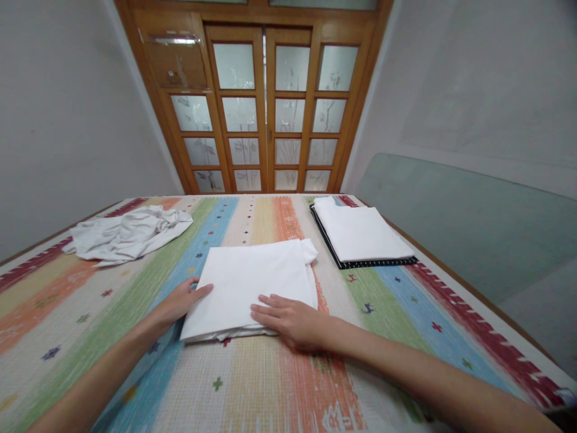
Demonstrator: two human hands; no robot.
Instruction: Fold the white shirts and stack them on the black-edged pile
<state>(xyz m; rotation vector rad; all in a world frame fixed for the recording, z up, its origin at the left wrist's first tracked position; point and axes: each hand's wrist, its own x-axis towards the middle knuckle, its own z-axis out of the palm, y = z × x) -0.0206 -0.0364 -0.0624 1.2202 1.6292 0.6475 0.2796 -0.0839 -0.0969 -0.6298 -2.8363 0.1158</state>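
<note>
A folded white cloth (255,270) lies flat on a striped cover (180,385), its far right corner loosely turned out. The person's right hand (291,322) rests palm down, fingers extended, on the folded white cloth's near right part. The left hand (183,300) lays its thumb over the left edge; its fingers are partly hidden, so whether it grips cannot be told. Left of the folded white cloth sits a crumpled pale cloth (130,234); beyond its right side, a second white cloth (363,234) lies on a black patterned piece (376,263).
</note>
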